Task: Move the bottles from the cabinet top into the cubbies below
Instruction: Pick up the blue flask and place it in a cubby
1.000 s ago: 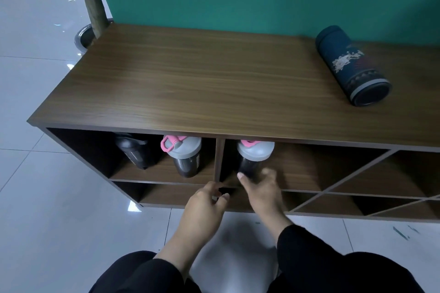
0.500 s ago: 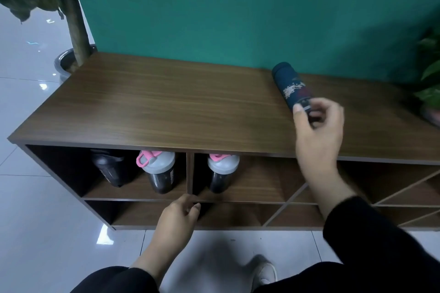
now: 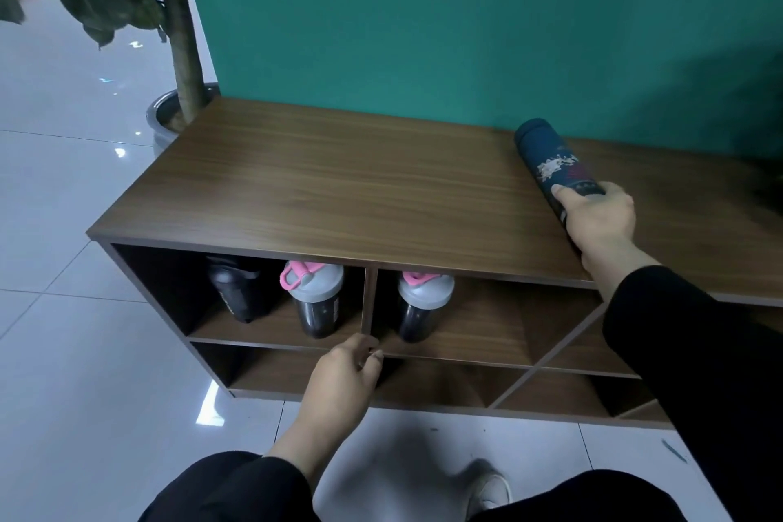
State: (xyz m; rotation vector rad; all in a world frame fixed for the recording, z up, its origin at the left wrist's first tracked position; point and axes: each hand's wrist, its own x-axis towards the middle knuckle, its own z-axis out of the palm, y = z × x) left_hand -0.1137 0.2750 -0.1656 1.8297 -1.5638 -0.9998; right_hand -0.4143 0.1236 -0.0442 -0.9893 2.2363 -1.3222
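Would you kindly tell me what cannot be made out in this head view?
- Blue flask: near end covered by the right hand.
- Black bottle: its top hidden under the cabinet top.
- Right cubbies: hidden by the sleeve, cut by the frame edge.

4 bottles (image 3: 555, 165), 2 hands (image 3: 601, 216)

Right of the divider (image 3: 367, 301), one shaker (image 3: 423, 305) is standing just beside it, leaving open shelf stretching rightward. Left of the divider, a second shaker (image 3: 317, 301) and a black bottle (image 3: 237, 288) are crowding that cubby.
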